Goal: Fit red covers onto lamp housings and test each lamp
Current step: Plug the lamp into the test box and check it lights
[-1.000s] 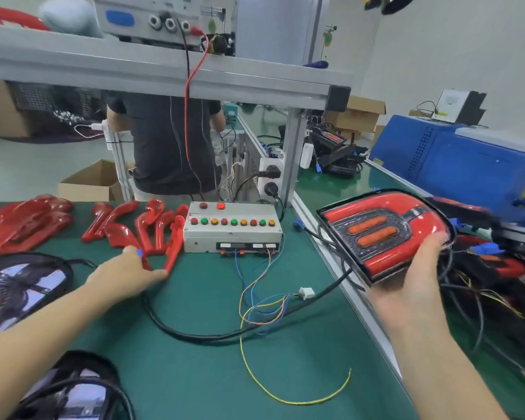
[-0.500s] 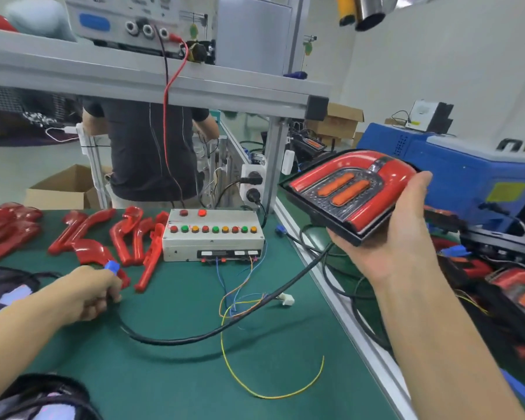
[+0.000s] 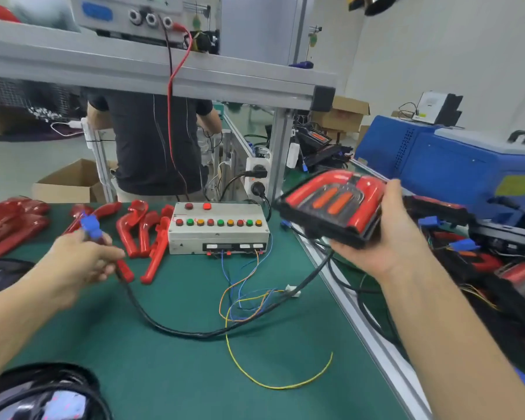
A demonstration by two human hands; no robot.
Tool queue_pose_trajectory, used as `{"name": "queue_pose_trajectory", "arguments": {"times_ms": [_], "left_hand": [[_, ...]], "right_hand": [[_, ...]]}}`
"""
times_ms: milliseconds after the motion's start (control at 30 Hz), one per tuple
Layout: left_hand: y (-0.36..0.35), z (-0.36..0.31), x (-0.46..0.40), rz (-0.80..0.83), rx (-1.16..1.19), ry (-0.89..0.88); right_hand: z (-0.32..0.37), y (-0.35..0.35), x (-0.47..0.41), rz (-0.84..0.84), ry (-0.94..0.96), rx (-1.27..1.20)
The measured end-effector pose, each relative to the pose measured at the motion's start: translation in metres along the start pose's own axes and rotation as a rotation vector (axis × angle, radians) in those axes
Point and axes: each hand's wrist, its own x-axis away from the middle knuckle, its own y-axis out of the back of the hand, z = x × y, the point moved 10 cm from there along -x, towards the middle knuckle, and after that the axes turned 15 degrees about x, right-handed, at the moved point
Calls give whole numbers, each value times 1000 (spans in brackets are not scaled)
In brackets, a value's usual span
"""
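A worker at a green-matted bench (image 3: 170,374) is holding a part in each hand, with the grey test box (image 3: 218,228) serving as the landmark at bench centre. The right hand (image 3: 385,237), to the right of the test box and raised above the bench edge, is cradling a lamp assembly (image 3: 331,204): the fingers are curling under the black housing while the thumb is lying along its far right edge. The lamp is tilting toward the viewer, showing its red cover with two orange inserts. The left hand (image 3: 79,262), to the left of the test box, is gripping a black cable (image 3: 176,328) just behind its blue connector (image 3: 91,226), fingers curled closed around it; the connector is standing up above the knuckles, slightly blurred. The cable is sagging onto the mat in front of the test box and running off to the right, passing under the lamp. Loose red covers (image 3: 146,234) are lying in a row immediately left of the test box, with more piled farther left. Thin blue, orange and yellow wires (image 3: 243,295) are trailing from the front terminals of the box, which is displaying a row of red, green and amber buttons and one lit red lamp on top. Behind the box, another person in a dark shirt (image 3: 152,140) is standing beyond the aluminium frame. Right of the box, past the bench edge, further lamp units (image 3: 522,283) and a blue machine (image 3: 455,165) are sitting.
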Motion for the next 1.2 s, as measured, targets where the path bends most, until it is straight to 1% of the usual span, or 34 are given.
{"name": "queue_pose_trajectory", "arguments": {"times_ms": [67,167,233,267,333,400,467,567,600,633,667,733,767,800,833,867,933,967,1000,1067,1133,1200], "left_hand": [[-19,-43,17,98,-39,-322],[-65,-85,64,303,-227,-731],[-98,-95,97,425,-348,-907],[-110,-97,109,454,-384,-954],[-130,-97,122,498,-384,-968],[-146,-90,126,538,-378,-955],[-162,-78,124,552,-433,-928],[-175,-61,110,528,-497,-854],[-177,-60,105,501,-519,-844],[-177,-61,102,465,-538,-860],[-175,-66,100,420,-544,-897],[-170,-81,99,326,-540,-992],[-168,-88,101,301,-540,-1035],[-168,-94,104,303,-541,-1078],[-170,-98,109,329,-548,-1129],[-175,-99,117,380,-567,-1187],[-191,-90,134,542,-640,-1284],[-198,-83,141,618,-658,-1301],[-202,-79,144,668,-648,-1293],[-204,-78,140,703,-543,-1209],[-205,-75,132,741,-434,-1068],[-209,-69,129,813,-387,-947]], "right_hand": [[-34,22,-10,-37,-59,192],[-65,61,-23,-145,-112,504],[-69,76,-30,-170,-144,586],[-68,82,-33,-173,-162,614],[-64,94,-39,-171,-191,723],[-65,103,-43,-154,-210,893],[-72,103,-43,-112,-204,1006],[-94,87,-43,-63,-205,929],[-97,81,-46,-78,-165,940],[-95,74,-49,-104,-92,1022],[-83,67,-51,-163,17,1198],[-52,49,-47,-344,318,1670],[-41,37,-40,-401,449,1752],[-34,25,-33,-397,559,1697],[-30,12,-27,-314,661,1558],[-30,-2,-20,-154,726,1352],[-35,-34,4,232,756,937],[-34,-46,18,357,791,862],[-33,-57,32,442,858,875],[-28,-70,52,494,998,1007],[-24,-75,59,498,1037,1085],[-16,-77,64,459,1113,1151]]}}
